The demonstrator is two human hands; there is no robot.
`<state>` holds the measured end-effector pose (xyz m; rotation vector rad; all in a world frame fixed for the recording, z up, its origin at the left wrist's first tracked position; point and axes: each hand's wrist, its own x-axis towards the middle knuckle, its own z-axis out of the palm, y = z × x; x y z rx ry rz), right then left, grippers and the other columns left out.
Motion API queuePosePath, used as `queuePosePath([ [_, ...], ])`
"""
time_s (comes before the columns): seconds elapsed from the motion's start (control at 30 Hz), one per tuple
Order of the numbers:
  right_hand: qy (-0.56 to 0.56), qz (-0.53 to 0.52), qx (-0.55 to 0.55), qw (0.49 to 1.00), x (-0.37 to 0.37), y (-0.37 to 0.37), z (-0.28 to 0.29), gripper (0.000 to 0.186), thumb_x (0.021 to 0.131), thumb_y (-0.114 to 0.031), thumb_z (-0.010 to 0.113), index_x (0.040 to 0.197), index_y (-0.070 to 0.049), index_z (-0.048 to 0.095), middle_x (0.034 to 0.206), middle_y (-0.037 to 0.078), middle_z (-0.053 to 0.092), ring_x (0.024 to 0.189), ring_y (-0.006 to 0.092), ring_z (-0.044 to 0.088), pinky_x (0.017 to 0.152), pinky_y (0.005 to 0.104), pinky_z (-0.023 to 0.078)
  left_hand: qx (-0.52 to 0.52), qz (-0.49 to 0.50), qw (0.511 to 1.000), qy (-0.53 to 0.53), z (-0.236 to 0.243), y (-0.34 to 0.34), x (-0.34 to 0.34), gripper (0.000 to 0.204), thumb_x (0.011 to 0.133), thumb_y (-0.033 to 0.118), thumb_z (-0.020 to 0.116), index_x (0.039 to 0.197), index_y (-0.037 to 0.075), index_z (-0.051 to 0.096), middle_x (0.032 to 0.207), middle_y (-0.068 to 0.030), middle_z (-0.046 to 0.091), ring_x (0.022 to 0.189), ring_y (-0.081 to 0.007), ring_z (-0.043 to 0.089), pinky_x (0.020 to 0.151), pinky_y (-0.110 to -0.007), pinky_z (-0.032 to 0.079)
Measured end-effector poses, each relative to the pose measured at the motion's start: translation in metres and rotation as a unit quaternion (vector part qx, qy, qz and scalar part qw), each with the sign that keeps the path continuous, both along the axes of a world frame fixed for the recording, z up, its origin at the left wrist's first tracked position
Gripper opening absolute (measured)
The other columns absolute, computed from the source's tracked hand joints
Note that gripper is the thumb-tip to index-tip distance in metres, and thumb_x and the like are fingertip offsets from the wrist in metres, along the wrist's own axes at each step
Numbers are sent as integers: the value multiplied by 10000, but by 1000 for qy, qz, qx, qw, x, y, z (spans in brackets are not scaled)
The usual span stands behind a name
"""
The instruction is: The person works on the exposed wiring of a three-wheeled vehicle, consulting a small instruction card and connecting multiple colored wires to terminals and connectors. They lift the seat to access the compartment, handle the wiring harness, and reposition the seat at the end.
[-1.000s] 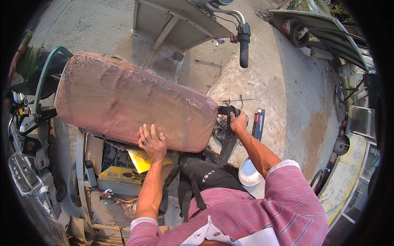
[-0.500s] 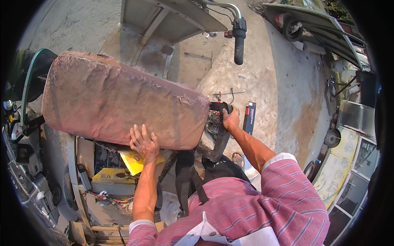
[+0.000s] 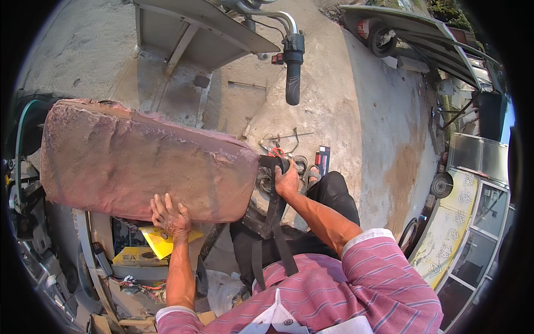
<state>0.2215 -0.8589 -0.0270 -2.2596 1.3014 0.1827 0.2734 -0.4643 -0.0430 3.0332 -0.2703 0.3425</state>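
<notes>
A long, worn, reddish-brown padded seat lies across the left half of the view, its cover wrinkled and dusty. My left hand rests on its near edge with fingers spread, gripping nothing. At the seat's right end, my right hand is closed round the top of a black bar attached beside the seat. Black straps hang near my waist. Below the seat, next to my left hand, is a yellow sheet in an opened compartment with wires.
A black handlebar grip juts out above a metal panel. On the concrete lie coiled wire, a red-handled tool and a dark box. My sandalled foot stands beside them. Another vehicle is at left.
My leg has come forward under my right arm, with the foot now by the dark box. The view has shifted, so seat and handlebar appear further left. Both hands keep their places.
</notes>
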Motion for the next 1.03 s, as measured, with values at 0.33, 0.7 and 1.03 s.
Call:
queuePosePath([
  [0.33, 25, 24, 164, 986, 1, -17, 24, 903, 912, -335, 761, 1553, 28, 237, 1411, 346, 562, 1284, 523, 579, 1072, 544, 491, -119, 222, 953, 169, 55, -69, 19, 396, 965, 239, 702, 1324, 76, 665, 1503, -154, 576, 1404, -342, 521, 1155, -472, 387],
  [0.7, -42, 187, 418, 888, 135, -479, 12, 564, 951, -353, 660, 1375, 19, 644, 1101, 203, 780, 960, 268, 762, 899, 376, 578, -320, 210, 900, 210, 171, -489, 196, 607, 916, 360, 779, 1333, -35, 582, 1178, -233, 711, 1102, -369, 695, 967, -467, 528],
  [1.03, 184, -298, 295, 889, -240, -751, 71, 170, 1004, -203, 608, 1105, -67, 625, 817, 92, 654, 576, 212, 595, 448, 363, 435, -82, 363, 909, 186, 178, -523, 222, 419, 860, 371, 748, 1159, 96, 647, 1004, -245, 752, 996, -495, 708, 855, -584, 543],
])
